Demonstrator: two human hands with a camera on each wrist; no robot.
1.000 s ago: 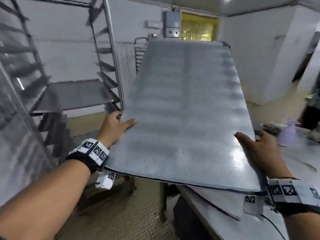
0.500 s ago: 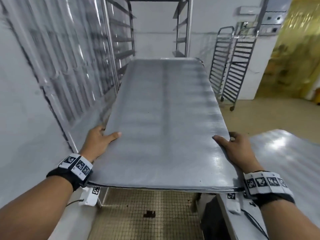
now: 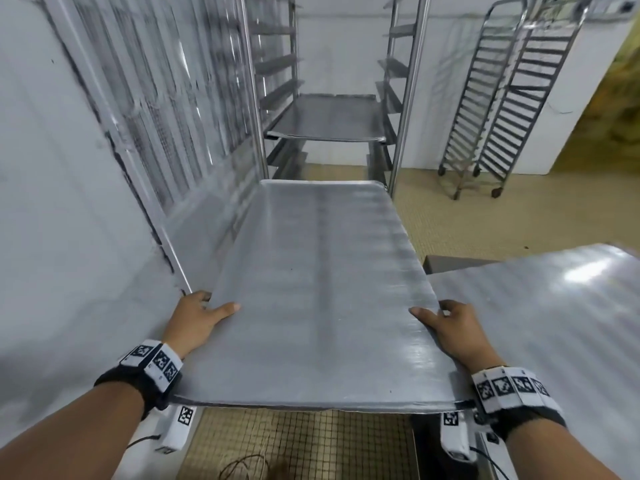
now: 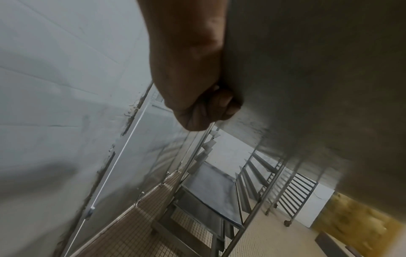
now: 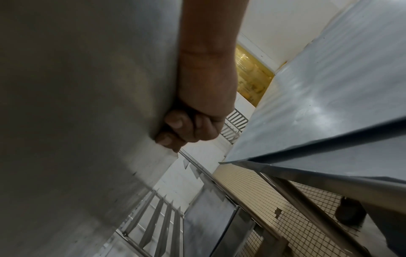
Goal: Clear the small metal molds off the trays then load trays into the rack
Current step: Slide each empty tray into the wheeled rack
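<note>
Wall panel (image 3: 52, 202), far left: pale, with a dark seam running down it.

Left hand (image 3: 195, 318): grips the tray's left long edge, thumb lying flat on top, fingers (image 4: 222, 102) curled beneath.

Tray (image 3: 322, 289): large, flat, bare metal, held level in the air between both hands, its far short end pointing at the rack and close to its front posts.

Rack (image 3: 254, 98), beyond the tray: tall steel frame with side runners; one loaded tray (image 3: 329, 117) sits on a middle level.

Right hand (image 3: 453, 332): grips the tray's right long edge, thumb on top, fingers (image 5: 175, 121) curled under.

Steel table (image 3: 554, 323), right: shiny top, just beside the tray.

Second rack (image 3: 502, 98), right rear: narrow, wheeled, against the white wall.
</note>
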